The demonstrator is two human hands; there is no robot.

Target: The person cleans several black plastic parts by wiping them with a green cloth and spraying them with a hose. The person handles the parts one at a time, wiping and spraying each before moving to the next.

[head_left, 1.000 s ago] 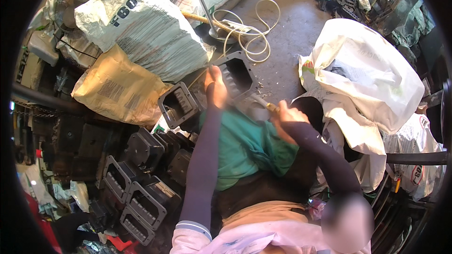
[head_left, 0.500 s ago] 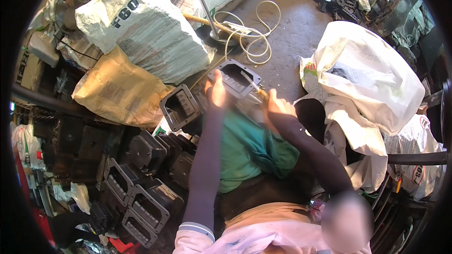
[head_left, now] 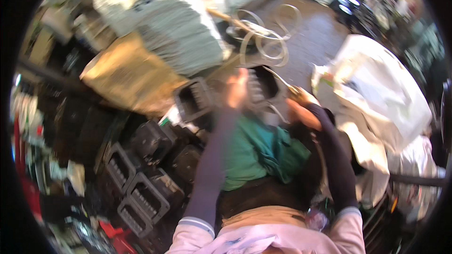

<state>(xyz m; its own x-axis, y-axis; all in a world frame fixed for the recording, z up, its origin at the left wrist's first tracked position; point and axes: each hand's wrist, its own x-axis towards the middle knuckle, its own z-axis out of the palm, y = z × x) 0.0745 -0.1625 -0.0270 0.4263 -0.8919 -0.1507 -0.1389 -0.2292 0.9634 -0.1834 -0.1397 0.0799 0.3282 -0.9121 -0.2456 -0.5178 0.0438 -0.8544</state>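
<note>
My left hand (head_left: 237, 89), blurred by motion, is closed on the left side of a black, box-shaped plastic housing (head_left: 270, 83) with a flanged rim and ribs inside. Its open face is tilted up above my lap. In my right hand (head_left: 305, 108) is a thin-bladed knife (head_left: 281, 79), its pale blade at the housing's right rim; the grip is mostly hidden by my fingers. A curved pale strip (head_left: 279, 113) shows below the housing. Another black housing (head_left: 192, 99) lies just left of my left hand. Green cloth (head_left: 256, 148) covers my lap.
Several more black housings (head_left: 148, 198) are stacked at the lower left. A brown paper sack (head_left: 129, 77) and a white sack (head_left: 181, 33) stand at the far left. A pale coiled cable (head_left: 263, 42) lies on the floor ahead. To the right is a large open white sack (head_left: 376, 94).
The view has shifted, moving the scene slightly right. My right hand has moved away to the right, carrying the blade from inside the housing to its right rim. The housing has turned in my left hand.
</note>
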